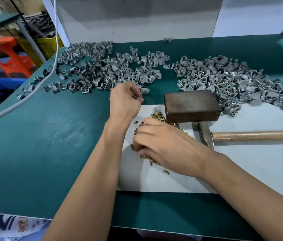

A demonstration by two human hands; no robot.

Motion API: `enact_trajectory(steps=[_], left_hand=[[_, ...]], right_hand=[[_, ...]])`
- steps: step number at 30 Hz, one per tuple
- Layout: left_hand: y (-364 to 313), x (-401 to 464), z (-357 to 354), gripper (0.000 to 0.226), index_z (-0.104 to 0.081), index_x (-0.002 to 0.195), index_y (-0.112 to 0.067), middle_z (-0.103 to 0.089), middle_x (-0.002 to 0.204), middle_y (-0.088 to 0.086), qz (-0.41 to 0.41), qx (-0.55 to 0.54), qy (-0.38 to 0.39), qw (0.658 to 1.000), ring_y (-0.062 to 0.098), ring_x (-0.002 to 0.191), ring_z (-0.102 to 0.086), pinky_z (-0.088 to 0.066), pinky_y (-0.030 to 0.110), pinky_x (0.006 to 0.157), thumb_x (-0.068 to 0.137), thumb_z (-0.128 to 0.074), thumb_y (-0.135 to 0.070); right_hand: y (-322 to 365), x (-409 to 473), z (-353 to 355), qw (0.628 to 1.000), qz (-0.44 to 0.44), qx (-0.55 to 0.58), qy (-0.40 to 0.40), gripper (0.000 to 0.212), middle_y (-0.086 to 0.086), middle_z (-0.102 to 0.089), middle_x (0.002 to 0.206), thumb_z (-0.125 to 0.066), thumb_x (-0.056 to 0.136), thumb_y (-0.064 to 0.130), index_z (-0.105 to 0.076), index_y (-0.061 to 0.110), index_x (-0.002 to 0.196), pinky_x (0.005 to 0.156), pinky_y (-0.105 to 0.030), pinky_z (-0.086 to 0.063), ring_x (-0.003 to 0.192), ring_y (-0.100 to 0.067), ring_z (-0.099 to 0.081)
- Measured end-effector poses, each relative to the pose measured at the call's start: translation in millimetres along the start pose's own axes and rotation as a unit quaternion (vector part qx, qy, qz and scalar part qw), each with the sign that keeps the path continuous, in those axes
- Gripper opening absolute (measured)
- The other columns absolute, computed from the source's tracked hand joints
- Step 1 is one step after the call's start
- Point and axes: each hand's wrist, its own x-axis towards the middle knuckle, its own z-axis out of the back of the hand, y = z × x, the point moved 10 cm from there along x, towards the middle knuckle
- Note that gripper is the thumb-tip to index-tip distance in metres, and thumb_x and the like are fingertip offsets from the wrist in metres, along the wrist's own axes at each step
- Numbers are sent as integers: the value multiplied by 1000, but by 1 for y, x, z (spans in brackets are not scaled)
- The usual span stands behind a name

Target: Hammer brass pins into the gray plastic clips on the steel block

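Observation:
A dark steel block [191, 105] lies on a white sheet [241, 167] with nothing on its top. Brass pins [157, 116] are heaped on the sheet just left of the block. My right hand [161, 145] rests on that heap with fingers curled into the pins. My left hand [125, 100] hovers at the near edge of the left heap of gray plastic clips [102, 66], fingertips pinched on one small gray clip. A hammer [206, 134] with a wooden handle lies on the sheet in front of the block, untouched.
A second heap of gray clips [232, 79] spreads behind and right of the block. A white cable [33, 91] runs across the green table [50, 145] at left. White panels [137, 18] stand at the back. Crates and an orange stool [10, 56] sit beyond the left edge.

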Motion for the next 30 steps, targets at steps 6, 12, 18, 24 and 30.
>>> enact_trajectory(steps=[6, 12, 18, 24, 30], left_hand=[[3, 0, -5, 12, -77, 84, -18, -73, 79, -6, 19, -18, 30, 999, 7, 74, -69, -57, 21, 72, 77, -86, -15], [4, -2, -4, 13, -77, 82, -12, -76, 75, 3, 66, -148, 14, 987, 10, 68, -73, -58, 21, 63, 80, -88, -19], [-42, -20, -28, 10, -71, 84, -2, -74, 74, 12, 37, -456, 108, 883, 23, 66, -72, -62, 29, 69, 81, -80, 1], [-67, -36, -46, 24, -74, 105, 1, -75, 95, 20, 15, -507, 197, 839, 24, 76, -71, -60, 28, 77, 81, -75, 1], [-73, -41, -53, 33, -69, 120, 5, -72, 101, 22, 13, -517, 251, 818, 23, 84, -70, -57, 25, 80, 88, -65, 12]], right_hand=[[-43, -17, 42, 980, -106, 57, -157, 16, 1, -63, 106, -59, 100, 7, -67, 8, 113, 94, -22, -39, 101, -13, -51], [-71, -35, 69, 953, -136, 58, -266, 10, 0, -71, 95, -67, 97, 6, -76, 7, 101, 84, -41, -53, 91, -19, -63], [-103, -60, 88, 893, -204, 127, -380, 9, 5, -76, 89, -76, 91, 13, -78, 11, 99, 77, -35, -60, 82, -8, -71], [-123, -74, 87, 849, -244, 202, -424, 11, 6, -76, 92, -78, 89, 14, -80, 15, 99, 82, -41, -60, 89, -15, -73], [-129, -83, 83, 836, -256, 219, -434, 15, 8, -77, 94, -75, 89, 11, -79, 17, 102, 81, -39, -62, 89, -15, -74]])
